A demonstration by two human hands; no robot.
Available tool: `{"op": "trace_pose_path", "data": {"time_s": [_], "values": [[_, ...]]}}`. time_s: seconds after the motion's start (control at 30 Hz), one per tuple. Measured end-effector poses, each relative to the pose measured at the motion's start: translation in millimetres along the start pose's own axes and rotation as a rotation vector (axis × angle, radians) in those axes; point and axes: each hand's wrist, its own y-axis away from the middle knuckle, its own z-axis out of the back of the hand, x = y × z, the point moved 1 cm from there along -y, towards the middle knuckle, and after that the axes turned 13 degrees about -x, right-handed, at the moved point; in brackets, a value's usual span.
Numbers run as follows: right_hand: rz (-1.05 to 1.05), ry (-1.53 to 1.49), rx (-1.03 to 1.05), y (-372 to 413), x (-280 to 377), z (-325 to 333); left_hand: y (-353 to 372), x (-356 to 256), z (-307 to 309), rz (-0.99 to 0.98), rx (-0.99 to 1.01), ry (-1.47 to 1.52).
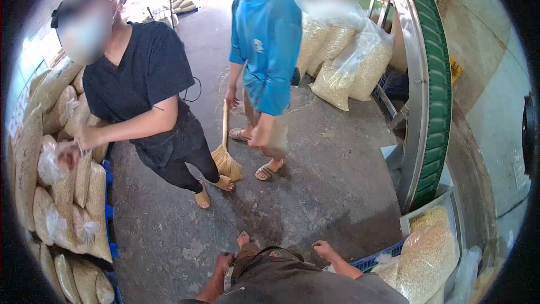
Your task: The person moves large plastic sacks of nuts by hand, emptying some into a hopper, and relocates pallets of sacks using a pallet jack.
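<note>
Wearer's dark shirt (298,288) is closest, brown trousers and one bare foot (243,239) below it. Left hand (225,260) is by the thigh, fingers curled in; can't tell if it grips anything. Right hand (323,249) is held out from the body, fingers loosely bent, no object visible in it, full closure not clear. Hands well apart.

Nearest to the right hand: blue crate (365,262), then filled clear bag (430,259) at lower right. Bag sits just below the foot of the green conveyor belt (434,95), beside a tray (406,224) with loose pale grain (433,218); looks placed there to be close to the outlet. Can't tell if bag and tray touch.

Left side: filled sacks (62,191) stacked on blue pallets (110,247), probably to keep them off the floor (320,191). Co-worker in black has hands near a clear bag neck; grip blurred. Co-worker in blue holds a broom (226,160) upright, head down, likely just parked that way.

Floor is grey, worn, patchy with pale scuffs. More clear filled bags (351,70) stand at the back beside the conveyor frame. Far end of the room is bright, washed out.
</note>
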Motion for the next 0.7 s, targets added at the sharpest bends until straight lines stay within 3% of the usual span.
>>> {"op": "trace_pose_path", "data": {"time_s": [0.1,0.17,0.23,0.27,0.37,0.43,0.47,0.53,0.57,0.63,0.67,0.7], "values": [[0.132,0.040,-0.076,-7,-1,-1,-7,-1,-2,0.005,-0.032,-0.047],[0.064,-0.022,-0.035,-5,1,5,-10,-3,-5,-0.010,-0.041,-0.081],[-0.002,-0.086,0.015,-13,0,4,-21,11,-8,-0.039,0.037,0.098],[-0.007,-0.027,0.005,-23,-9,0,6,-20,6,-0.013,0.061,0.094],[-0.020,0.108,0.040,-51,-15,-11,19,-34,10,0.085,0.057,0.190],[-0.018,0.187,0.077,-61,3,-8,1,-10,6,0.152,0.049,0.196],[0.048,0.143,0.073,-62,17,-6,-11,-1,9,0.023,0.155,0.108],[0.110,0.100,0.072,-73,45,-1,-37,44,-16,0.155,0.124,0.388],[0.126,0.101,0.094,-82,56,1,-43,39,-14,0.161,0.124,0.385],[0.130,0.100,0.118,-99,78,5,-56,26,-10,0.381,0.505,0.958],[0.078,0.038,0.079,-101,94,10,-73,19,-21,0.394,0.508,0.948],[0.017,-0.023,0.041,-101,98,12,-88,15,-34,0.332,0.362,0.697]]}}
